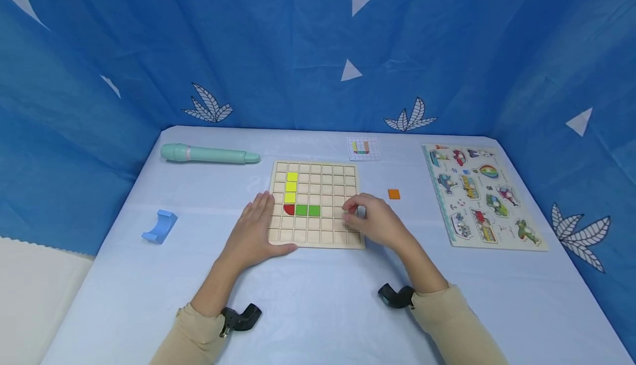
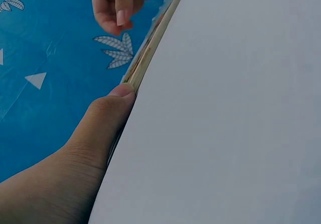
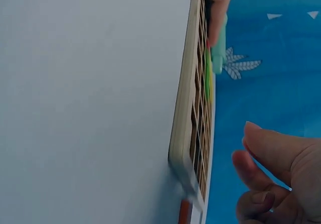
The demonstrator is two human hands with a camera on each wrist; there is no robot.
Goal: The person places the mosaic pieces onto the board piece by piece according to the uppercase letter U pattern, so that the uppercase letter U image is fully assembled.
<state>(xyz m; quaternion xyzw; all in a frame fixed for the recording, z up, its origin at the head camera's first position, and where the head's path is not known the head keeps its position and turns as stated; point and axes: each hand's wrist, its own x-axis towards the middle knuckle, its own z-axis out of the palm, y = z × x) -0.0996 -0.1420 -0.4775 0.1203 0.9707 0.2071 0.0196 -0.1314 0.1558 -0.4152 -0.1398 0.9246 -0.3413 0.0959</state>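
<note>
A wooden grid board [image 1: 325,238] lies on the table. Three yellow squares [image 1: 291,186] form a column on it, with a red quarter-round piece [image 1: 289,209] below them and two green squares [image 1: 308,210] to its right. My left hand [image 1: 252,236] rests at the board's left edge, fingers extended, its thumb [image 2: 120,93] along the near edge. Over the board's right side, my right hand [image 1: 375,218] pinches a small red piece [image 1: 352,209], mostly hidden by the fingers. An orange square [image 1: 394,194] lies right of the board.
A pattern card [image 1: 364,148] lies behind the board. To the right is a picture puzzle board [image 1: 484,196]. A mint-green microphone-shaped stick [image 1: 213,154] lies back left, with a blue curved holder [image 1: 160,227] nearer on the left. Blue curtain [image 1: 293,50] surrounds the table.
</note>
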